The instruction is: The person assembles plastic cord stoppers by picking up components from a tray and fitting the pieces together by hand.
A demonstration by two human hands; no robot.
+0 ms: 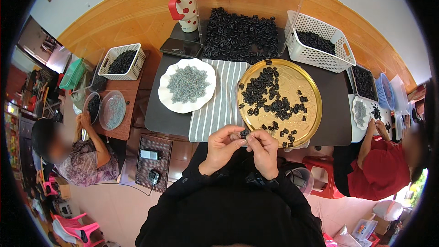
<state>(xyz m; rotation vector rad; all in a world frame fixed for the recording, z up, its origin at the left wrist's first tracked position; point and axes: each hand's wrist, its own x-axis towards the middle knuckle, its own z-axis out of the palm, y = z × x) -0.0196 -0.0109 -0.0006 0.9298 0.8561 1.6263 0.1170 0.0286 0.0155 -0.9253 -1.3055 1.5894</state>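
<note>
Both of my hands meet at the table's front edge, over the near left rim of a round gold tray (313, 87). Between the fingertips of my left hand (222, 148) sits a small black plastic part (244, 133). My right hand (264, 152) pinches at the same part from the other side; whether it also holds a screw is hidden. Many loose black parts (258, 89) are scattered on the tray. To its left, a white scalloped plate (165, 92) bears a heap of small silvery screws (188, 83). Under both lies a grey-striped cloth (219, 110).
A clear bin (292, 0) full of black parts stands at the back, beside a white perforated basket (340, 59). A phone (180, 47) and a red-dotted tumbler (186, 11) are at the back left. Co-workers sit left (87, 160) and right (382, 169). A red stool (323, 178) stands below.
</note>
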